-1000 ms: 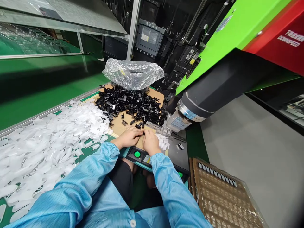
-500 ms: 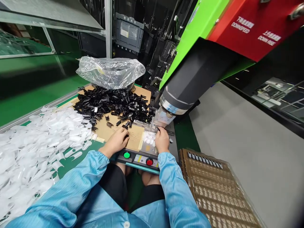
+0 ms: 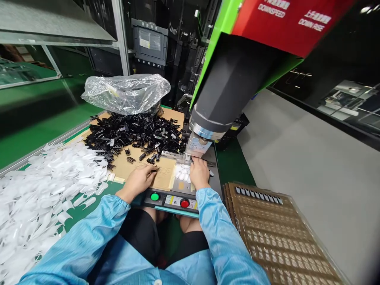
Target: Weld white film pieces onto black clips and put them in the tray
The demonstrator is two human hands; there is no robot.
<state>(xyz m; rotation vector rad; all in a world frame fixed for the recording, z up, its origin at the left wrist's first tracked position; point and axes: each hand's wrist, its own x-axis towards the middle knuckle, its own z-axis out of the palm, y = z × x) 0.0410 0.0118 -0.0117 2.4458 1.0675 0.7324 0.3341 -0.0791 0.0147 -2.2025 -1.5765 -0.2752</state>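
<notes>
My left hand (image 3: 139, 180) is over the brown board (image 3: 164, 178), its fingers closed on a small black part (image 3: 155, 169). Under the machine's metal head (image 3: 198, 145), my right hand (image 3: 199, 172) reaches to the fixture with its fingers together; what they hold, if anything, is hidden. A small group of white pieces (image 3: 182, 172) lies just left of my right hand. Beyond my left hand is a heap of black clips (image 3: 133, 132), with a few loose ones nearer to me. White curved pieces (image 3: 59, 178) form a large pile on the left.
A clear plastic bag (image 3: 127, 93) stands behind the black heap. Green (image 3: 154, 196) and red (image 3: 184, 203) buttons are on the front panel. Stacked brown trays (image 3: 273, 237) are at the lower right, with a row of pieces in the top one. The green and red machine (image 3: 267, 27) hangs overhead.
The whole view has shifted, with the machine now further left. My left hand has turned so that a black part shows at its fingertips. My right hand remains at the fixture.
</notes>
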